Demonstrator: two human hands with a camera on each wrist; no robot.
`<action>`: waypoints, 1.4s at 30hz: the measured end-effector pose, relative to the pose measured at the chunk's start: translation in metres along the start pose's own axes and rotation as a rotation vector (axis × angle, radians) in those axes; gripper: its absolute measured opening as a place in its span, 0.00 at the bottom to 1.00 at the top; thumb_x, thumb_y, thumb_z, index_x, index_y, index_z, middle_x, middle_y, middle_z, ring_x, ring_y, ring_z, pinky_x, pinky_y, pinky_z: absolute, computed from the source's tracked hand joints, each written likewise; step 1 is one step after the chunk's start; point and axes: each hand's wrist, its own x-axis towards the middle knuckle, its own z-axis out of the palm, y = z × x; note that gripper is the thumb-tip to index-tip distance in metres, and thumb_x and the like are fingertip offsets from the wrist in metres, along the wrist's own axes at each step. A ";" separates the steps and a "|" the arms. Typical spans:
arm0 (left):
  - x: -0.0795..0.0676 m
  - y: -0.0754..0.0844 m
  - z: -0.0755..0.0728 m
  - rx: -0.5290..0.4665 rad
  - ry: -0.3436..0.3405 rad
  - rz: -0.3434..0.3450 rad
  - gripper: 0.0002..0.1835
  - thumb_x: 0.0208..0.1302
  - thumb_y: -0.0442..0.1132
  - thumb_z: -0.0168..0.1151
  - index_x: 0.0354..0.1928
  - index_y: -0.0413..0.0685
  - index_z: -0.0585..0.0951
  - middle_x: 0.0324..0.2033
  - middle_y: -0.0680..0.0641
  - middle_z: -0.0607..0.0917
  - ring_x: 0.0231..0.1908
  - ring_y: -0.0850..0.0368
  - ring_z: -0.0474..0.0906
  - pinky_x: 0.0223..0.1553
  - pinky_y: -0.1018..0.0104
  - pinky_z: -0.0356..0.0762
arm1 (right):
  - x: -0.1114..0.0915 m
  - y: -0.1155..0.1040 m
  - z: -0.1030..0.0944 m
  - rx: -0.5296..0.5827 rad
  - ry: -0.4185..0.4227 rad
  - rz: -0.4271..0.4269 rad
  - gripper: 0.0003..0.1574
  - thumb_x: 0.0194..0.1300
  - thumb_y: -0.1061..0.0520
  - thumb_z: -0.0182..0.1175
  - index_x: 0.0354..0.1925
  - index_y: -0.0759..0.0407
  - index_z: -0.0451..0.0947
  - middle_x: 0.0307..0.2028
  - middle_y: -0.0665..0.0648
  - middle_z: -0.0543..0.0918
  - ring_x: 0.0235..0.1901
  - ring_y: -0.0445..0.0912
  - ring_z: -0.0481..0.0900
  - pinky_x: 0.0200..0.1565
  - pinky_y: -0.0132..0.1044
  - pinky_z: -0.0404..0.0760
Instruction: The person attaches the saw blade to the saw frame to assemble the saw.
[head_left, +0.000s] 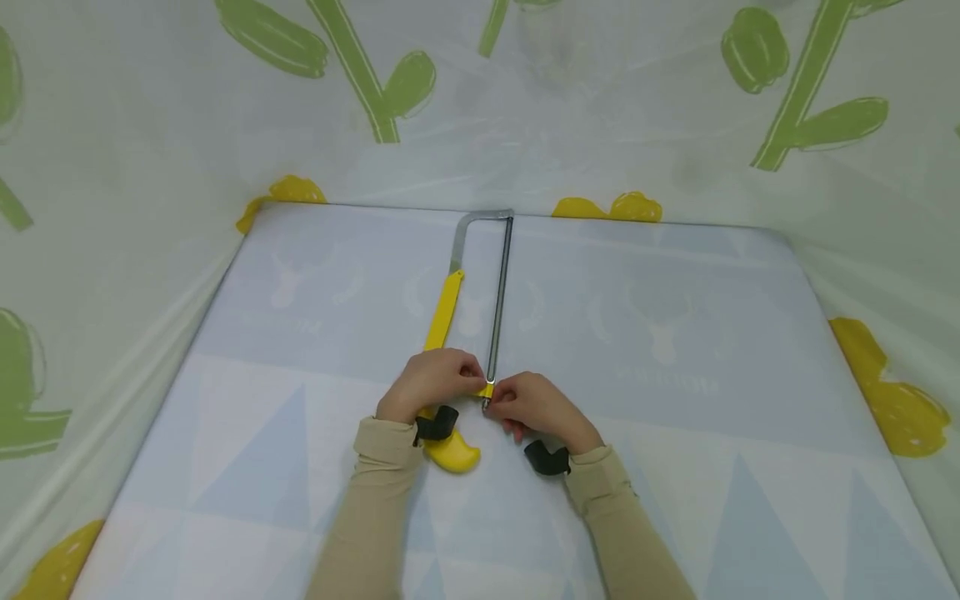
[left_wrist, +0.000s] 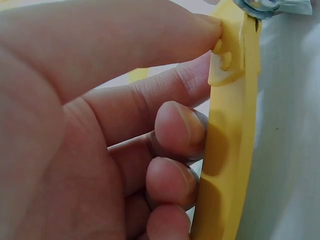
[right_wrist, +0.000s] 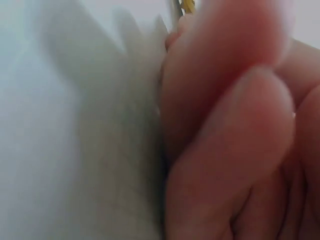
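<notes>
A hacksaw with a yellow frame (head_left: 444, 310) lies flat, its blade (head_left: 500, 300) to the right and its curved metal end at the far side. My left hand (head_left: 431, 383) pinches the yellow blade holder (left_wrist: 231, 55) between thumb and index finger, its other fingers curled beside the yellow handle (left_wrist: 222, 145). A metal wing nut (left_wrist: 260, 5) shows just past the thumb, partly cut off. At the blade's near end, my right hand (head_left: 542, 408) pinches this nut with thumb and fingertips. In the right wrist view the right fingers (right_wrist: 235, 130) are blurred and hide the nut.
The saw rests on a table covered with a pale blue and white patterned cloth (head_left: 660, 500). A white sheet with green plant prints (head_left: 600, 108) hangs behind and at the sides. Dark wrist mounts (head_left: 547, 458) sit at both cuffs.
</notes>
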 end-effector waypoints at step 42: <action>-0.011 -0.003 0.024 -0.071 -0.005 -0.051 0.06 0.59 0.47 0.58 0.28 0.60 0.83 0.25 0.61 0.80 0.27 0.62 0.72 0.32 0.67 0.70 | -0.026 0.030 -0.040 0.169 0.074 -0.061 0.22 0.65 0.45 0.53 0.51 0.55 0.75 0.29 0.57 0.82 0.27 0.51 0.79 0.32 0.42 0.79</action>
